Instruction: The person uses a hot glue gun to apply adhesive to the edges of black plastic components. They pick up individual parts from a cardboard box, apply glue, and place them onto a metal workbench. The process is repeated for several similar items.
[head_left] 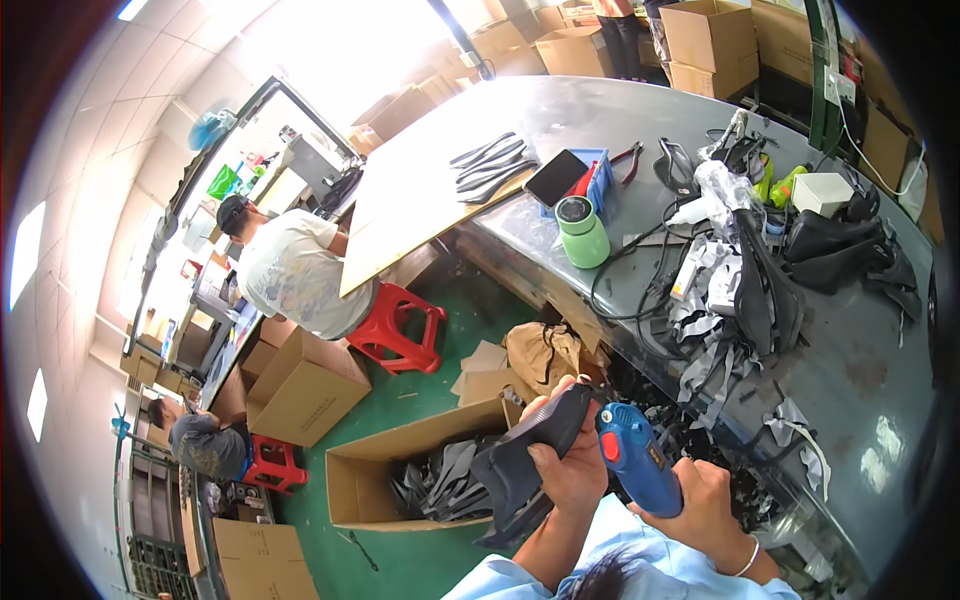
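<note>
My left hand (572,475) is closed around a dark grey, curved moulded piece (522,452), held with the thumb on its face. In my right hand (705,508) is a blue handheld power tool (648,470) with a red button; its front end is close to the piece, and I cannot tell whether they touch. Below and left of the piece, an open cardboard box (352,485) on the floor holds several similar dark pieces (450,475).
The grey table (850,400) carries a pile of grey scraps (705,365), black moulded parts (765,290), a green bottle (584,235), a blue bin (600,180) and pliers (632,165). A person (300,265) sits on a red stool (405,330); another (205,445) sits farther left.
</note>
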